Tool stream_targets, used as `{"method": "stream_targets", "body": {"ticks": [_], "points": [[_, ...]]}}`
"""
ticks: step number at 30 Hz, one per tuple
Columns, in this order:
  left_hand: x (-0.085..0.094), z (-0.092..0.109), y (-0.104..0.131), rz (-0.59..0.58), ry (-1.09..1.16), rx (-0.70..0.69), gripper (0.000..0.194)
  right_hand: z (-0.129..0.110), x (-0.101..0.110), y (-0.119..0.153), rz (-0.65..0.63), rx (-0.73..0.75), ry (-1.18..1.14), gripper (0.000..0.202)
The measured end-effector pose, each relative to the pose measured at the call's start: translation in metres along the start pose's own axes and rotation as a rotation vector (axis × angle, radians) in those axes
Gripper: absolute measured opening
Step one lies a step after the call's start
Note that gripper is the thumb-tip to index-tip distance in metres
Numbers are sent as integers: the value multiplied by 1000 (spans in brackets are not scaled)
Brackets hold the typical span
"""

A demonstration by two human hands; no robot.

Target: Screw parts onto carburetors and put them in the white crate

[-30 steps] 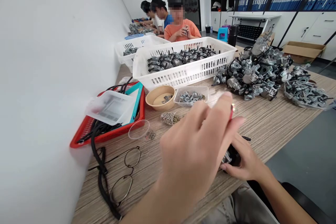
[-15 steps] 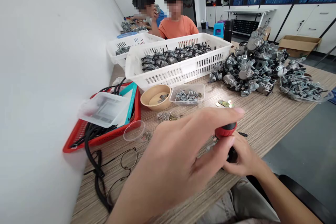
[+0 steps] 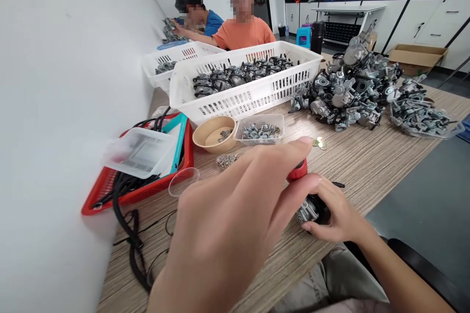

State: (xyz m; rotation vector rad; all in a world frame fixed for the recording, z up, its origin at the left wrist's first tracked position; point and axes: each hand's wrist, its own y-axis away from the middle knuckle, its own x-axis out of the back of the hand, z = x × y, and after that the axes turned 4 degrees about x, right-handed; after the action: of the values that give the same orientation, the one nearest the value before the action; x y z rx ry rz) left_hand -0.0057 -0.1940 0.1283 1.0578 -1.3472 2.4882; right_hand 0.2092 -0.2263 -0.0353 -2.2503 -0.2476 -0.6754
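My left hand (image 3: pixel 227 210) is large in the foreground, its fingers and thumb closed around the red and black handle of a screwdriver (image 3: pixel 298 171). The tool's shaft and tip are hidden behind the hand. Just beyond and to the right, my right hand (image 3: pixel 341 217) grips a small metal carburetor (image 3: pixel 307 210) with a black part, low over the table. Its thumb lies along the near side, while my left hand covers some of the carburetor. A few round brassy discs (image 3: pixel 320 143) lie on the table past both hands.
A white basket (image 3: pixel 238 102) of carburetors stands behind; a carburetor pile (image 3: pixel 352 93) is at right. Left are a tan bowl (image 3: pixel 207 146), a clear tub (image 3: pixel 253 141) of small parts, a red basket (image 3: pixel 135 200) with cables, and eyeglasses (image 3: pixel 167 225). Two people sit opposite.
My left hand and the screwdriver have shifted left, uncovering more of the carburetor in my right hand. A co-worker in blue has lowered a raised part, arm now stretched out to the left.
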Motion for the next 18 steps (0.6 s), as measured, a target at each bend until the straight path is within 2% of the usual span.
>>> {"method": "stream_targets", "body": {"ticks": [3,8,14,18], "points": [[4,-2,0,-35,-23,-24,10,0,0,0,5,-6,1,44],[9,-6,-3,-97,-4,32,11,0,0,0,3,5,18,47],[14,-15,-3,-190,225,56,28,0,-1,1,6,0,14,46],[5,-19,-4,-147,306,83,33,0,0,1,5,1,21,46]]}}
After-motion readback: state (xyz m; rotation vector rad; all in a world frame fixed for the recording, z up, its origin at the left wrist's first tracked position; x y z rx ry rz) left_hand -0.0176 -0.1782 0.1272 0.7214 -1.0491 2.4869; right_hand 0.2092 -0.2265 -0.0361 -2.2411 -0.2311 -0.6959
